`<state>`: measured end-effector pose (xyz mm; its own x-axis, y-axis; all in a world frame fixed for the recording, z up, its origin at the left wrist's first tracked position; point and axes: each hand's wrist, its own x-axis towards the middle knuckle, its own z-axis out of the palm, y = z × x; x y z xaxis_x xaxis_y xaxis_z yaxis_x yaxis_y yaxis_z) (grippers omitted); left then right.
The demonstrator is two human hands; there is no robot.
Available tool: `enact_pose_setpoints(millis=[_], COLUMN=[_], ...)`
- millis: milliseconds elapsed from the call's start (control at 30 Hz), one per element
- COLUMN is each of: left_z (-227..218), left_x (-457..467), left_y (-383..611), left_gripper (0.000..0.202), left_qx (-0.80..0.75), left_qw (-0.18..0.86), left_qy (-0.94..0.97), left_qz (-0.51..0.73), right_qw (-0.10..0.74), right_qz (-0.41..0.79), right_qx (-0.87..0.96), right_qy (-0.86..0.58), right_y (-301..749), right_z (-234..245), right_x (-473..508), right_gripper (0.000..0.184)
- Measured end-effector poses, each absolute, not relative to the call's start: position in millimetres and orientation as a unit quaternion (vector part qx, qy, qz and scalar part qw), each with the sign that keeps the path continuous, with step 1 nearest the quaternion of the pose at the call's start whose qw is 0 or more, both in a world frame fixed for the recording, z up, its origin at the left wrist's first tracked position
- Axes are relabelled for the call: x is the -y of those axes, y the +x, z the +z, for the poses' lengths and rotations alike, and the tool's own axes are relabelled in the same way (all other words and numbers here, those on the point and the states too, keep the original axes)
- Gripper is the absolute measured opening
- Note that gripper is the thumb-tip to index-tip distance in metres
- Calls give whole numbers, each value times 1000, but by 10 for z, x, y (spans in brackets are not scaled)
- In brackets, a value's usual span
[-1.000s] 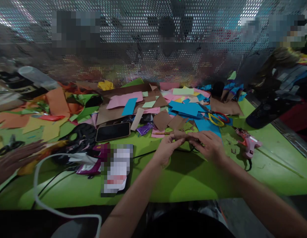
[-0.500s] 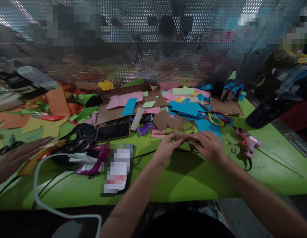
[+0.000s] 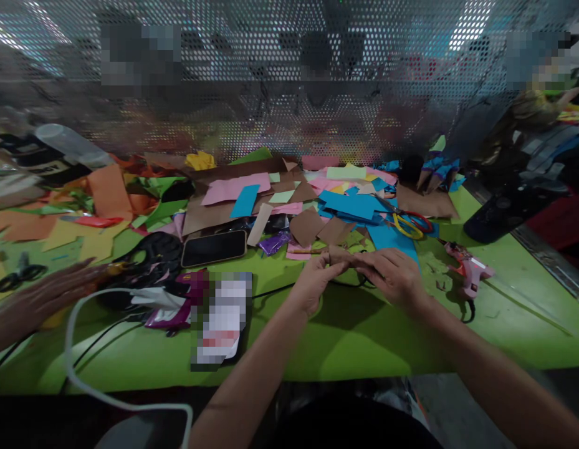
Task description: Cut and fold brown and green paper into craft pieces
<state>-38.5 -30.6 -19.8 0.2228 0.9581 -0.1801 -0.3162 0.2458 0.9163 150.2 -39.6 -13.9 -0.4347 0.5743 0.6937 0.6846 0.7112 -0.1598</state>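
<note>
My left hand (image 3: 315,280) and my right hand (image 3: 396,274) meet over the green table (image 3: 364,337), both pinching a small brown paper piece (image 3: 341,255) between their fingertips. The fingers of both hands are closed on it. Just beyond the hands lie brown paper squares (image 3: 306,226) and blue paper sheets (image 3: 352,204). A black cable (image 3: 277,290) runs under my left hand.
Scissors with yellow and red handles (image 3: 407,223) lie on the blue paper. A pink glue gun (image 3: 469,271) rests at the right, a dark phone (image 3: 213,248) left of centre. Another person's hand (image 3: 41,296) reaches in at the far left near black scissors (image 3: 18,274). A perforated metal screen (image 3: 289,81) stands behind.
My hands stay almost still on the brown piece. The other person's hand at the far left has shifted a little.
</note>
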Motion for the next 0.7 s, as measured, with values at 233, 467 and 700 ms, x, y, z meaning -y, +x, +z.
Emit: enact_pose_setpoints(millis=[233,467,700], left_z=[-176,-159,-136], left_x=[309,323,332], left_y=[-374,-377,-377], left_gripper=[29,25,26], left_qx=[-410,-375,-420], left_qw=[676,662,640], left_qy=[391,430,423], left_qz=[472,486,485], right_qw=[370,388,412], right_qz=[-74,40,146], right_qx=[841,818,772], right_qy=[-388,-423,-462], right_y=[1502,1475,1478], right_z=[-130,-75,-74], right_x=[400,389,403], right_gripper=[18,31,13])
